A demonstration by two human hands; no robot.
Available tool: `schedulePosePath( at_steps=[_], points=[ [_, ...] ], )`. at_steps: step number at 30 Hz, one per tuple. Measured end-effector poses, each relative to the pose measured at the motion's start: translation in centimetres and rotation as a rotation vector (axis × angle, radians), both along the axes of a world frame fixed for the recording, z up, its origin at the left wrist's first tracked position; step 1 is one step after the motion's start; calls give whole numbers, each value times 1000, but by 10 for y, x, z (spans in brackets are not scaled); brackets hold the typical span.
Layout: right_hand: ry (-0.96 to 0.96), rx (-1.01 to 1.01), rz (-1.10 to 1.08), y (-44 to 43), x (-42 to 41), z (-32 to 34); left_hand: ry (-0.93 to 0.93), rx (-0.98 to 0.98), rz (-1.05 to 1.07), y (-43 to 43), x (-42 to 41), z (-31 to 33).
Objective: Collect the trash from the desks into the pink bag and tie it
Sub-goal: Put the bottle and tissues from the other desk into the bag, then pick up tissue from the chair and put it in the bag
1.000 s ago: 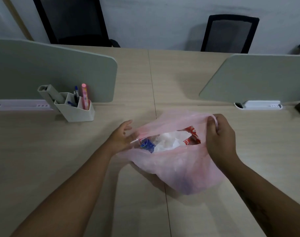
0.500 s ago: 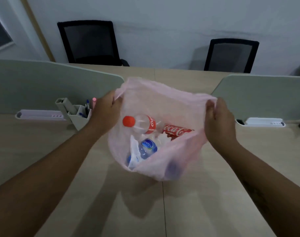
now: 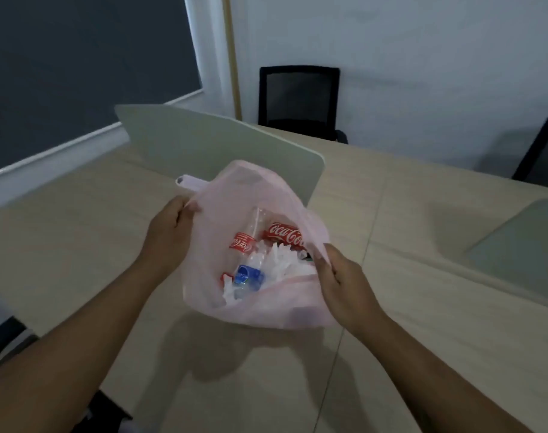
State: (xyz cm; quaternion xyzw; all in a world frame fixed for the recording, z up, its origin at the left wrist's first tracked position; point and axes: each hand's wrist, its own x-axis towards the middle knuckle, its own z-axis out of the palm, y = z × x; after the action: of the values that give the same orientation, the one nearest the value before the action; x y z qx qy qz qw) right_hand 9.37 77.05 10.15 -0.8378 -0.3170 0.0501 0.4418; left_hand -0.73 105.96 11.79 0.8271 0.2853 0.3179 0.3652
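The pink bag (image 3: 266, 310) is held open above the wooden desk (image 3: 79, 245). My left hand (image 3: 169, 232) grips its left rim and my right hand (image 3: 341, 282) pinches its right rim. Inside lie a clear Coca-Cola bottle (image 3: 246, 242), a red Coca-Cola can (image 3: 283, 236), a water bottle with a blue label (image 3: 247, 275) and crumpled white paper (image 3: 285, 267).
A grey divider panel (image 3: 204, 145) stands just behind the bag, with a second panel (image 3: 522, 242) at the right. Two black office chairs (image 3: 299, 98) stand by the far wall. A dark window lies to the left. A dark object sits at the bottom left corner.
The view has swung left, so the pen holder is out of sight. The bag stays open between both hands, and my right hand has dropped lower on the rim.
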Motion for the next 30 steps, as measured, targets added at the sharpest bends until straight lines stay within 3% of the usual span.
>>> schedulePosePath(
  at_steps=[6,9,13,15,19,23,27,30],
  points=[
    [-371,-319,453,39,-48,-67,135,-183,127,-11,-117,-61],
    [-467,-414,631,66,-68,-97,249,-288,308,-22,-179,-106],
    [-494,-582,761,109,-95,-138,511,-377,379,-39,-244,-163],
    [-520,-658,787,128,-111,-160,676,-360,375,-50,-269,-191],
    [-564,-715,780,158,-140,-195,1252,-152,316,-65,-303,-239],
    [-562,-653,703,204,-157,-207,1530,23,283,-38,-321,-255],
    [-584,-644,686,240,-170,-208,1667,122,210,-11,-348,-263],
    [-620,-651,695,258,-173,-208,1613,141,181,-3,-364,-273]
  ],
)
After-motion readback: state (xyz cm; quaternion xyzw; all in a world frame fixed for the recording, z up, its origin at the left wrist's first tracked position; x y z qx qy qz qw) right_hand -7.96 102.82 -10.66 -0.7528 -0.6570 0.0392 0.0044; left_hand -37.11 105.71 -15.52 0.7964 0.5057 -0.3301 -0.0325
